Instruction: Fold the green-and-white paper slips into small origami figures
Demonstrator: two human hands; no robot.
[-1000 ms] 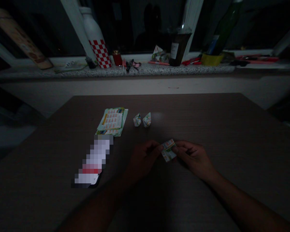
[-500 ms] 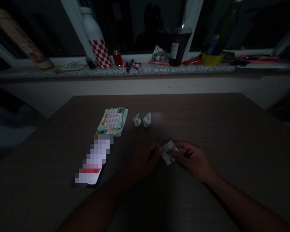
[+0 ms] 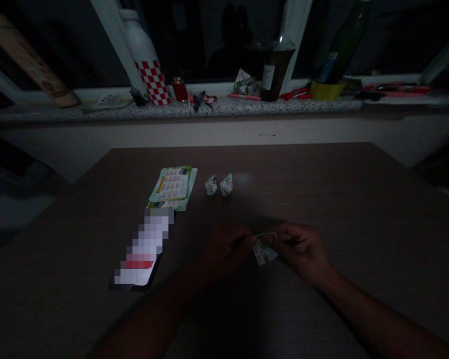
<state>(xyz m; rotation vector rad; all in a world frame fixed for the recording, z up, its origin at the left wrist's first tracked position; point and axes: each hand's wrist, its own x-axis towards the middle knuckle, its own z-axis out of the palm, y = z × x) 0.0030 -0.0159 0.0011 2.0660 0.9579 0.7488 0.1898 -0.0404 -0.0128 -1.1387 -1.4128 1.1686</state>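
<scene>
A small folded piece of printed paper (image 3: 265,253), white and green, is held between my two hands above the table. My left hand (image 3: 226,248) pinches its left edge with thumb and forefinger. On the other side my right hand (image 3: 301,247) grips the right part, its thumb laid over the paper. Beyond my hands two small folded paper shapes, a left one (image 3: 211,185) and a right one (image 3: 226,185), stand side by side on the table. A stack of printed paper slips (image 3: 172,187) lies to their left.
A phone (image 3: 145,249) with a lit, blurred screen lies left of my hands on the brown table (image 3: 322,179). The stone windowsill (image 3: 239,107) behind holds a red-checkered bottle (image 3: 153,80), a dark plastic cup (image 3: 275,75), a green bottle (image 3: 346,45) and small clutter.
The folded paper has come slightly nearer to me and tilted, so its upper edge now shows as a thin line. Both hands have kept their pinch on it.
</scene>
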